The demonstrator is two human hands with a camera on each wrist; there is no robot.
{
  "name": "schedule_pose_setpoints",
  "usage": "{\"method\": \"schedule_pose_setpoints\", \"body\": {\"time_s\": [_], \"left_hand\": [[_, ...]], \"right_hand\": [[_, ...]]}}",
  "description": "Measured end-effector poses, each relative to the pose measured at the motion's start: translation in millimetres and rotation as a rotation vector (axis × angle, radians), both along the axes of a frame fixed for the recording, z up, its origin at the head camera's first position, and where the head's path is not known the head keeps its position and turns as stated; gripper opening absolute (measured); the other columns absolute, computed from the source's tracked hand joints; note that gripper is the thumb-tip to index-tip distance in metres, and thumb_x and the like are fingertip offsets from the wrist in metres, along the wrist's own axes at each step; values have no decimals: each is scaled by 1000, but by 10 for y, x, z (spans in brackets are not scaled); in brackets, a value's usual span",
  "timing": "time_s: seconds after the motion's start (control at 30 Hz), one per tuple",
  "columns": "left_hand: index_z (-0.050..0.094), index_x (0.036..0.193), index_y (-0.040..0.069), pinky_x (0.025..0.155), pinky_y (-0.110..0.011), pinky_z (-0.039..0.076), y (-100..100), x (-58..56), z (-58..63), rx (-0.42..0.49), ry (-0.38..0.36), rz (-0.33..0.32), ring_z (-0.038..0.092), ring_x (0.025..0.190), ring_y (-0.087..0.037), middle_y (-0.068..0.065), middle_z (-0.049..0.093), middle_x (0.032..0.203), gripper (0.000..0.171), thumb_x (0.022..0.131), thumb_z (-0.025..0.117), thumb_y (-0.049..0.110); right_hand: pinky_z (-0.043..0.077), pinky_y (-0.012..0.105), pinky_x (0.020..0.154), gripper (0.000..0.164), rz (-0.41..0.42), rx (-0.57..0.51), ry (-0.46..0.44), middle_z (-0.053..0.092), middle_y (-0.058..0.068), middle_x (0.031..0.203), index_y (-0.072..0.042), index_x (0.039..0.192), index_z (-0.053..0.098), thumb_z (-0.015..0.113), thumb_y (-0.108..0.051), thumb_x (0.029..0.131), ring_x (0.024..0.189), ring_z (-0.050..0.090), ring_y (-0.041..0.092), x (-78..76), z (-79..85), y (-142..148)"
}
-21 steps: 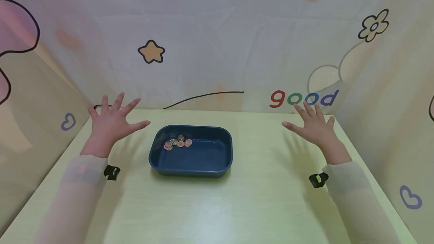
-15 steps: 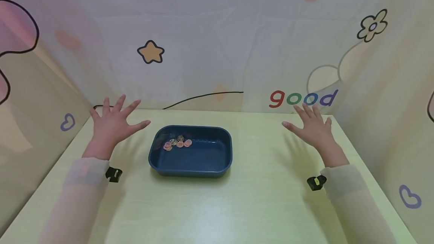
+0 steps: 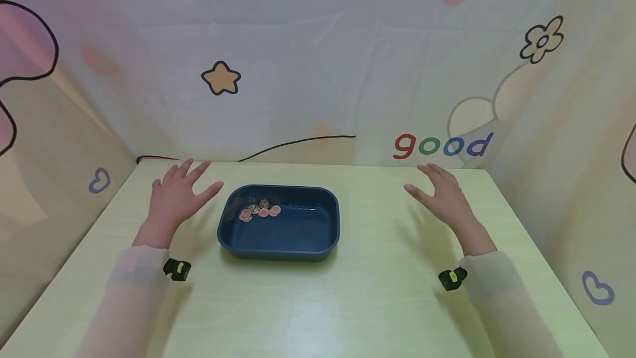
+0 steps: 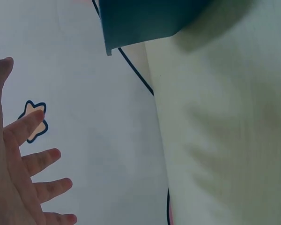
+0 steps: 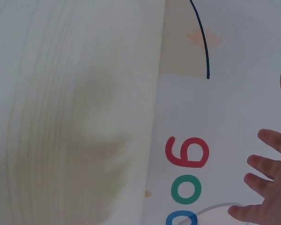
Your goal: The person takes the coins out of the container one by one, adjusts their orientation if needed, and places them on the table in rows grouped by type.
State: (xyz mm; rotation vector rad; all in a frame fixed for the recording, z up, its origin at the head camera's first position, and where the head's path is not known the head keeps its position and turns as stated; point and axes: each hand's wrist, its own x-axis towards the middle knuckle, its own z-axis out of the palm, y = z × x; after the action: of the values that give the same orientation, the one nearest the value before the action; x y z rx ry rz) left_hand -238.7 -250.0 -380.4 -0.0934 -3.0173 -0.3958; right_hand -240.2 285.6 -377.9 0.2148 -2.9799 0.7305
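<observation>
A dark blue rectangular tray (image 3: 298,236) stands on the table, and several small round coin-like discs (image 3: 264,212), some pinkish and some darker, lie toward its left back. Left of the tray, my left hand (image 3: 175,195) hovers over the table with fingers spread and nothing in it. In the left wrist view its fingers (image 4: 40,161) are apart, and the tray's wall (image 4: 145,21) shows at the top. My right hand (image 3: 444,195) is raised well to the right of the tray, also holding nothing. Its fingers (image 5: 262,166) reach in from the right wrist view's edge.
The pale table (image 3: 298,308) runs to a printed cloth backdrop (image 3: 298,82) at the back, with cloth on both sides too. A small black device (image 3: 177,269) sits on the left wrist and another black device (image 3: 452,279) on the right.
Both hands have come down and inward a little toward the tray, and their fingers are less widely spread. The tray and the discs stay where they were.
</observation>
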Motion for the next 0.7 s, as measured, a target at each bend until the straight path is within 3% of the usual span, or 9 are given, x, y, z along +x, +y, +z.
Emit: {"method": "schedule_pose_setpoints", "body": {"time_s": [0.33, 0.7], "left_hand": [[33, 160, 11, 108, -71, 37, 47, 79, -125, 121, -3, -33, 34, 145, -56, -31, 30, 162, 75, 102, 49, 55], [34, 159, 6, 114, -66, 35, 118, 153, -173, 254, 5, -63, 39, 144, -50, -31, 39, 157, 67, 105, 50, 43]], "right_hand": [[21, 69, 121, 68, 39, -91, 15, 32, 29, 162, 0, 153, 41, 59, -41, 101, 152, 24, 52, -4, -65, -176], [36, 67, 115, 67, 74, -172, -27, 38, 25, 160, -4, 155, 38, 60, -37, 102, 145, 39, 47, 19, -75, -371]]}}
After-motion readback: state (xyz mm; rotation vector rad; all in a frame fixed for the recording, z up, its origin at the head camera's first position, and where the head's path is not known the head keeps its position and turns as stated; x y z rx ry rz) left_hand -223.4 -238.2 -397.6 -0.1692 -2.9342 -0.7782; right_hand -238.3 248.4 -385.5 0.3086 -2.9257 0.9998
